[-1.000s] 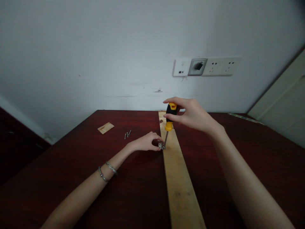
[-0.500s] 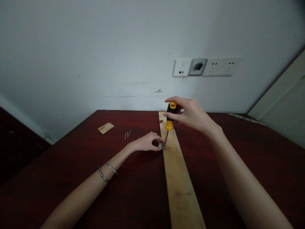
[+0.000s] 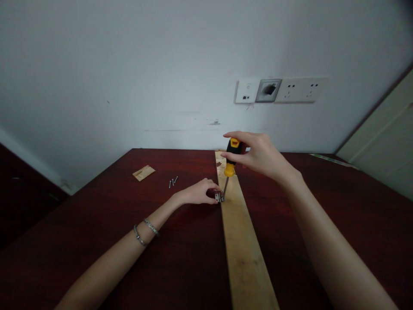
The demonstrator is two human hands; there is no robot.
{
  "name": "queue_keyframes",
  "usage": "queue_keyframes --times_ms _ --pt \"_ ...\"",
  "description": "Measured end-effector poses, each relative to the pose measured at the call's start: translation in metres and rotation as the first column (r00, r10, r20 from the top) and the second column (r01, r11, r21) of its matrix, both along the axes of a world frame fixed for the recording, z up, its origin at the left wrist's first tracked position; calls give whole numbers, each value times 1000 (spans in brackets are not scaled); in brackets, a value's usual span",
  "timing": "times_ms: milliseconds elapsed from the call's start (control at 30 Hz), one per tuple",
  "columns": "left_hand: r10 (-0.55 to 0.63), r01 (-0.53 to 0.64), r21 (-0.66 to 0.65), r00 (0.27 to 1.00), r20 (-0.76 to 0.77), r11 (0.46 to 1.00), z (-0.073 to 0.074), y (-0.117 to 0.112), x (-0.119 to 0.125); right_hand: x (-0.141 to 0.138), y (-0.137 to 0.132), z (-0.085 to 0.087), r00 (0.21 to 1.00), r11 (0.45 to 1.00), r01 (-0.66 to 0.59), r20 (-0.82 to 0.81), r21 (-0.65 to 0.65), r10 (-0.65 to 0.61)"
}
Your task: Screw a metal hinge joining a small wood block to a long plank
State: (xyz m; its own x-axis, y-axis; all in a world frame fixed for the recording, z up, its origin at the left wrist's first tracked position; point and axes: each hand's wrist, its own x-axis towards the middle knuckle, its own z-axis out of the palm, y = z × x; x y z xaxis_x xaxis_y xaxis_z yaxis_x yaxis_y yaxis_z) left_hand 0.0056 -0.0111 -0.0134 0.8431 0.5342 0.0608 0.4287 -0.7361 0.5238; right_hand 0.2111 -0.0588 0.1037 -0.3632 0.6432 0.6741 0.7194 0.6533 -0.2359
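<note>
A long pale wooden plank lies lengthwise on the dark red table. My right hand grips the black-and-yellow handle of a screwdriver, held nearly upright with its tip down on a small metal hinge at the plank's left edge. My left hand is closed in a pinch on that hinge, holding it against the plank. Two bracelets sit on my left wrist.
A few loose screws lie on the table left of the plank. A small flat wood piece rests farther left. Wall sockets sit on the white wall behind the table.
My right hand's fingers have shifted slightly on the screwdriver handle. The left hand, hinge and plank stay where they were.
</note>
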Motion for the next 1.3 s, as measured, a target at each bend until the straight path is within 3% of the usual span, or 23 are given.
queue_keyframes --times_ms 1300 --pt "-9 9 19 1000 3 1000 -1 1 1 0 -3 1 999 999 -31 26 19 30"
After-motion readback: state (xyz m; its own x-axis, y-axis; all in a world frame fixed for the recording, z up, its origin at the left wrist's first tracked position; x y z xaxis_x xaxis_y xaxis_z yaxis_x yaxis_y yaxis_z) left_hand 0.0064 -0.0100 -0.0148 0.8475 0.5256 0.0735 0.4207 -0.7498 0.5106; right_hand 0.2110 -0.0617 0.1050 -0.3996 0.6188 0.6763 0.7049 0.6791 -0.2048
